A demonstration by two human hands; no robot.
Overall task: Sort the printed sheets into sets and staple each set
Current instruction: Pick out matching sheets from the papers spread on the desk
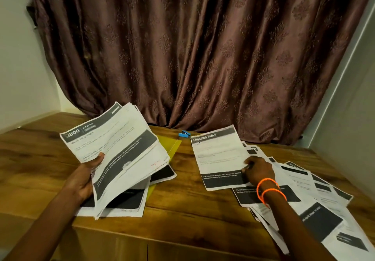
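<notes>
Holding fanned stack [121,155] loosely in left grip [87,177]; right grip [257,169], fingers curled, presses "DRESSING TABLE" sheet [218,155] at 3 o'clock; stack may slip, mixing sets on counter [182,206]; stapler [184,134] unused at 12 o'clock

A fanned stack of printed sheets [121,155] tilts up off the table at left of centre — its top page white with grey-black bands and a "KITCHEN" header. More sheets [121,204] lie flat beneath it at lower left. Right of centre, a single sheet [219,155] headed "DRESSING TABLE" lies flat, overlapping a loose spread of sheets [316,206] running to the lower right corner. A small blue stapler [184,134] sits at the table's far edge, centre frame.
</notes>
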